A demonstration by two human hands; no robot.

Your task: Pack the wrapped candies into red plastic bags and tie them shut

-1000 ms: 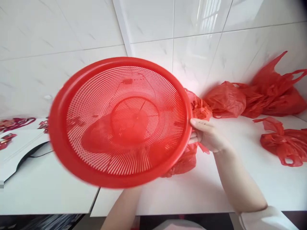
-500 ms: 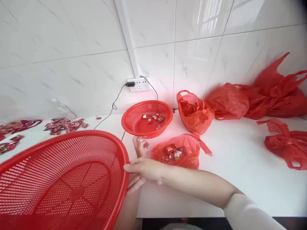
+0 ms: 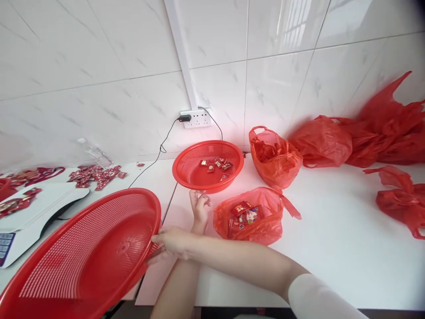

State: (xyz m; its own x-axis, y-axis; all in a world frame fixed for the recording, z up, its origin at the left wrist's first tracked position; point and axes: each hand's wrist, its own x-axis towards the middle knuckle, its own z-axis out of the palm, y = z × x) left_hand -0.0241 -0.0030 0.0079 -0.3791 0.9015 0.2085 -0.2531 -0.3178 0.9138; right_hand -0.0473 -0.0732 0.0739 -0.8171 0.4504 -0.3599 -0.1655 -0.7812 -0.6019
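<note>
My right hand reaches across to the left and is closed on the rim of a large red mesh basket. The basket is empty and tilts over the counter's front left. My left hand lies under the right forearm, fingers loosely apart, holding nothing, just in front of a smaller red mesh basket. That basket holds a few wrapped candies. An open red plastic bag with red packets inside sits right of my left hand.
Another open red bag stands behind it, and more crumpled red bags lie along the wall and at the far right. A white scale and loose red packets are on the left. A wall socket has a cable plugged in.
The large basket came down from in front of my face to the lower left, uncovering the counter. My right hand stayed on its rim; my left hand came out toward the small basket.
</note>
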